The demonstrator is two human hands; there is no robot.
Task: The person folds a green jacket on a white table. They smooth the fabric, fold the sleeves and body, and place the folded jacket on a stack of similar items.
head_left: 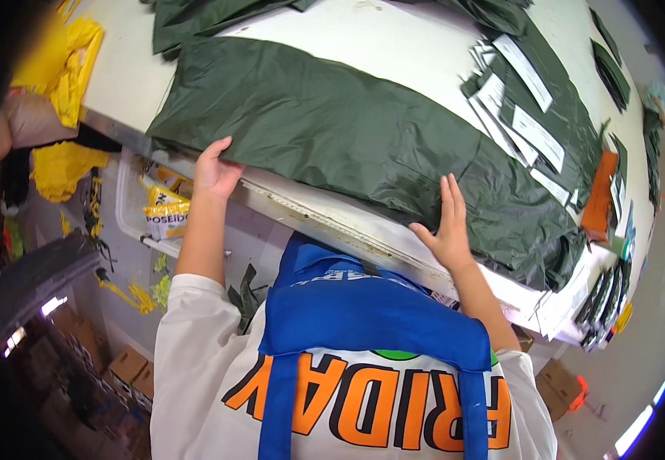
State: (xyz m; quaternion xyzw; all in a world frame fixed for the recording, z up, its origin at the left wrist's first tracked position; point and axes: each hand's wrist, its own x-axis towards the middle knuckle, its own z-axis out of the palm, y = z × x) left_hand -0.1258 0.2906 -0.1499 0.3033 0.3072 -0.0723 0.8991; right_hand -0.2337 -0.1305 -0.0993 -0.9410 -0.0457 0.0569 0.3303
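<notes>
A long piece of dark green fabric (309, 115), smooth and slightly shiny, lies creased across the white table along its near edge. At its near left edge, my left hand (216, 172) grips it, thumb on top and the other fingers partly hidden under the cloth. Farther right, my right hand (451, 230) rests on the near edge of the same piece with fingers stretched out and thumb spread. Beyond it, at the right, white printed paper slips (528, 126) lie on more dark green cloth.
The table's edge (332, 222) runs just before me. An orange piece (599, 195) and dark bundles (605, 295) lie at the right end. At the left, another person's arm (3, 138) is near yellow fabric (79, 69). A clear bin (127, 192) with yellow packages sits below the table.
</notes>
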